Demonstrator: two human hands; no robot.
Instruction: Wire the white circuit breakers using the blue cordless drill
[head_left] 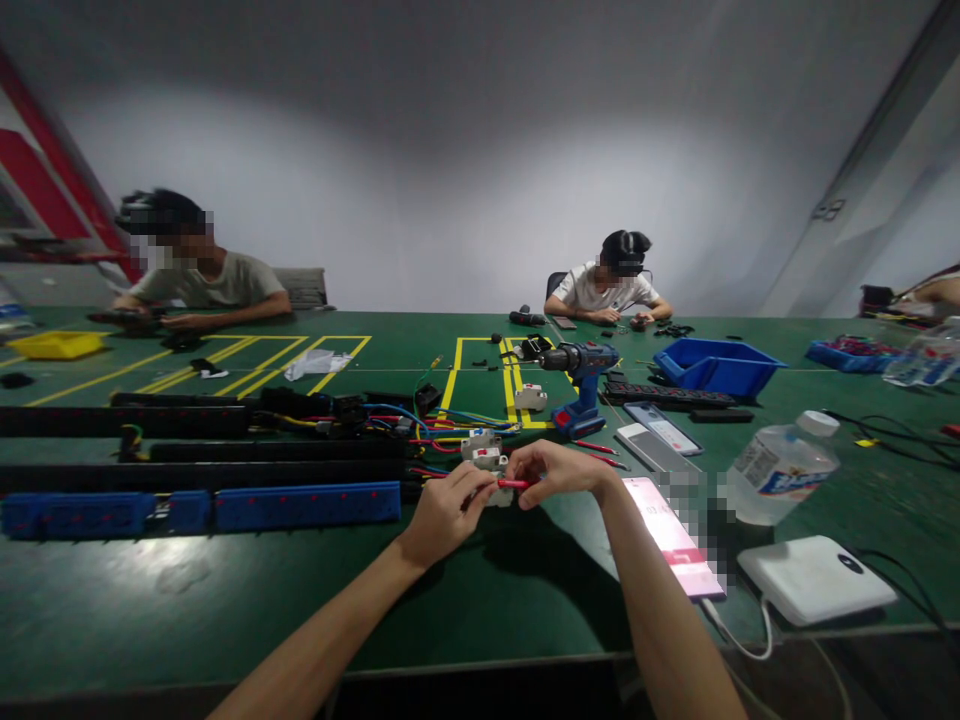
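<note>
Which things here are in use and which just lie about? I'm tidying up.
In use: left hand and right hand on the red wire; breaker; wire bundle.
Lying about: drill; water bottle; blue bin; power bank.

Matt green table (225,610); glossy plastic bottle (780,468); blue plastic bin (716,365).

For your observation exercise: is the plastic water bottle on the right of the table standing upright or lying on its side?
Lying on its side. The water bottle rests lengthwise on the green table, its white cap pointing up and right.
</note>
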